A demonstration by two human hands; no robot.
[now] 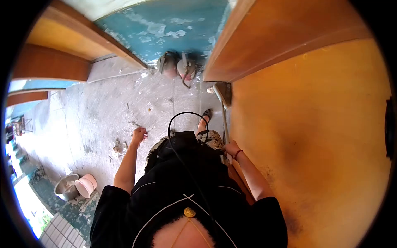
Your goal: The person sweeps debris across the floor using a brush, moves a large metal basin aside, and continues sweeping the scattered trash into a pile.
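Observation:
My right hand (231, 148), with a red band at the wrist, is closed round the handle of a long-handled tool (225, 118) beside the orange door. The tool's pale head lies on the floor by the door frame. Out to the left, over the concrete floor (103, 99), hangs my left hand (140, 134). Its fingers are curled, and whether anything is between them is too small to tell. Debris (120, 148) lies on the floor near that hand.
An orange door (310, 124) stands close on the right. Two rounded objects (186, 68) sit against the peeling blue wall (161, 29). At the lower left are a metal basin (66, 188) and a pink bucket (86, 186). A black cable (170, 124) loops before my body.

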